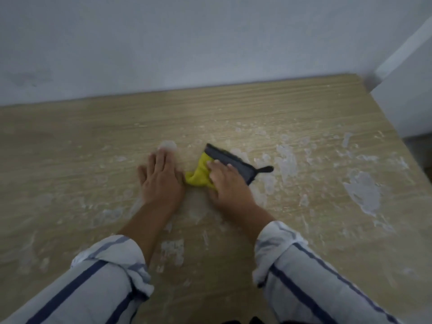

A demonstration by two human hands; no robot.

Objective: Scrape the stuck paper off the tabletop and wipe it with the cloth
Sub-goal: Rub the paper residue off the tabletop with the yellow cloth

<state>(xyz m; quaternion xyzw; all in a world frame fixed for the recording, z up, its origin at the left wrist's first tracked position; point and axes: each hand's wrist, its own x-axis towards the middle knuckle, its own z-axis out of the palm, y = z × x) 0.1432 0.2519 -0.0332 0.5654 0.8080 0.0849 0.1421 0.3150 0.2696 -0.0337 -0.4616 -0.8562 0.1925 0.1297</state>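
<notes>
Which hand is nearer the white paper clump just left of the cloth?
Left. The left hand lies flat on the tabletop with its fingertips at the clump; the right hand presses on the cloth, off to the clump's right.

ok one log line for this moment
left hand flat on tabletop | right hand pressing yellow-grey cloth | stuck paper patches at right unscraped

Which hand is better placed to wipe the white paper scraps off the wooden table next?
The right hand. It presses the yellow and grey cloth, and the thickest white paper patches lie on its side. The left hand lies flat, holding nothing.
</notes>
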